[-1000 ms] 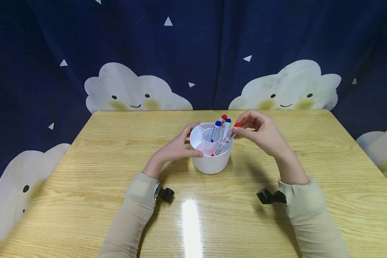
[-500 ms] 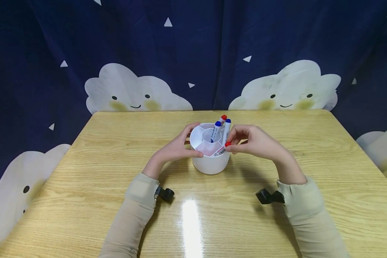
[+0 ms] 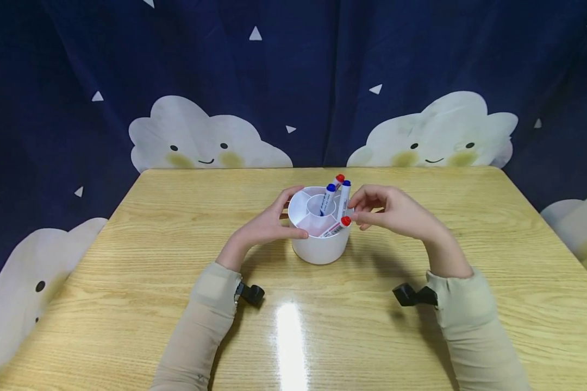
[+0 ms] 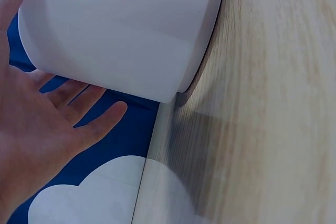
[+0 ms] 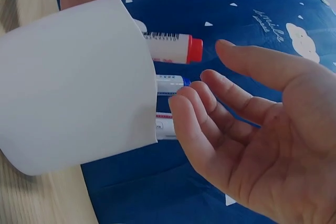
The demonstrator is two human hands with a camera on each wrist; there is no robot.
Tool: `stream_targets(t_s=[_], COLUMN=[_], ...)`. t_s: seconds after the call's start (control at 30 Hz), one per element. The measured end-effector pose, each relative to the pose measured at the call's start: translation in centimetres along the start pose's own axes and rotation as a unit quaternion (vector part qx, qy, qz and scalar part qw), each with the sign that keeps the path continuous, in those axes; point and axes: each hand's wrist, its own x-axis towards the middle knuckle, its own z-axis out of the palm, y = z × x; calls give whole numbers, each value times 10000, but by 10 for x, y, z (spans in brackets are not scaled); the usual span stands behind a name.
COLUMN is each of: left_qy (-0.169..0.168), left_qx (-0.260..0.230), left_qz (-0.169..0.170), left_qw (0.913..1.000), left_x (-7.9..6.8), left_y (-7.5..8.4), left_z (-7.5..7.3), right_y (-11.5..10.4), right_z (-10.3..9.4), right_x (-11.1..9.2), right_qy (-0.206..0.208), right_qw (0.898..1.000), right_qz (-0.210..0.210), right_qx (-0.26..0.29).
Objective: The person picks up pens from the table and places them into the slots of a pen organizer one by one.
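Note:
A round white pen holder (image 3: pixel 319 251) with inner dividers stands on the table. My left hand (image 3: pixel 266 222) holds it from the left, thumb at the near rim; the left wrist view shows the other fingers (image 4: pixel 105 124) spread behind its wall. A red-capped whiteboard marker (image 3: pixel 336 227) leans cap-up in the front compartment. My right hand (image 3: pixel 393 213) is beside the rim with loosely bent fingers. In the right wrist view a small gap separates its thumb from the red cap (image 5: pixel 195 50). Also in the holder are two blue-capped markers (image 3: pixel 344 198) and another red-capped one (image 3: pixel 339 178).
The wooden table (image 3: pixel 176 304) extends around the holder on all sides. Behind its far edge hangs a dark blue curtain (image 3: pixel 313 65) printed with clouds and triangles. A black wrist camera (image 3: pixel 405 295) sits on each forearm.
My right hand has lowered the red-capped marker into the front compartment, let go of it and drawn slightly back to the right. The left hand and holder have stayed put.

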Motion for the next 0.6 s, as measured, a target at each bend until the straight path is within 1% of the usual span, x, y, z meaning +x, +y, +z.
stream_targets(t_s=[0.2,0.43,0.57,0.6], left_qy=[-40,-96,-130,-130], left_qx=[-21,61,21,-5], left_qz=[-4,-56,-29,-23], left_qw=[10000,9999,9999,9999], left_x=[0,0,0,1], left_y=[0,2,-1,-4], left_z=[0,0,-1,-1], right_y=[6,18,26,28], right_z=[-5,-8,-10,-10], right_x=[-1,-2,-4,-5], right_qy=[140,451,570,585], right_qw=[9995,9974,9957,9953], right_qz=[158,218,339,361], right_qx=[-214,-523,-642,-679])
